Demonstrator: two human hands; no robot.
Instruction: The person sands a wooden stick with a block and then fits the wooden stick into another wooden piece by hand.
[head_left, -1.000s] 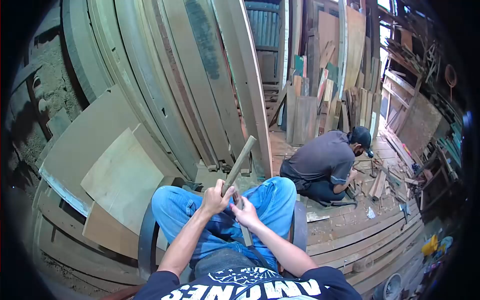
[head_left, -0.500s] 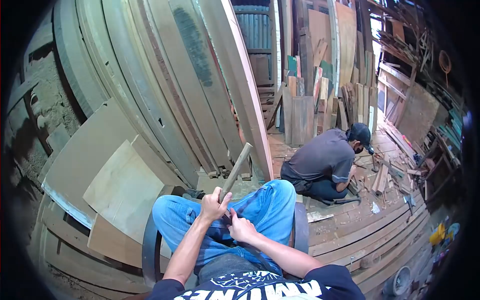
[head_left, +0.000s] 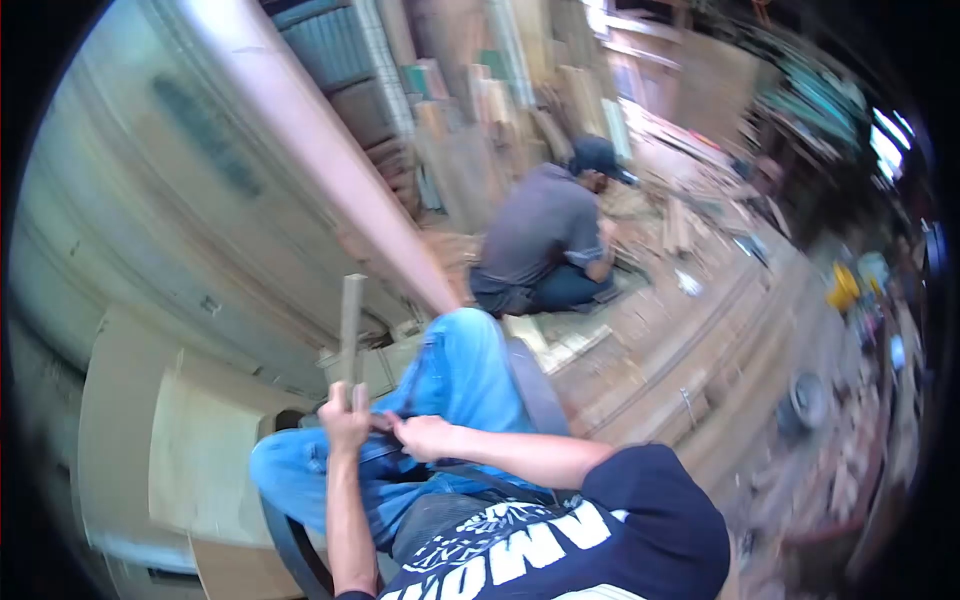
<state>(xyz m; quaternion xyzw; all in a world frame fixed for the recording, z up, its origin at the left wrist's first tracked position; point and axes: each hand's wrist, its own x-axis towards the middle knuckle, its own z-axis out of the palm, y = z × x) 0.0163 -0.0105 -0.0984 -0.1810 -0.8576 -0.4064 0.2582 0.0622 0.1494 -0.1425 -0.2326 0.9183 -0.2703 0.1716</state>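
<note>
My left hand (head_left: 346, 420) is closed around the lower part of a wooden stick (head_left: 351, 325), which stands nearly upright above the fist. Close by on the right, my right hand (head_left: 424, 438) is closed too, with its fingers curled in front of my lap. Something small and dark brown (head_left: 384, 422) shows between the two hands, too blurred to name. Whatever the right fingers grip is hidden. Both hands are over my bent legs in blue jeans (head_left: 465, 365).
A person (head_left: 540, 235) in a cap crouches ahead among wood scraps. Large boards (head_left: 130, 220) lean at the left, with pale panels (head_left: 215, 450) below them. Long planks (head_left: 640, 380) lie on the right, near a round grey container (head_left: 803, 402) and a yellow object (head_left: 842, 287).
The view has swung to the right and blurred, so everything sits further left. The stick has gone from slanting right to nearly upright, still in my left hand.
</note>
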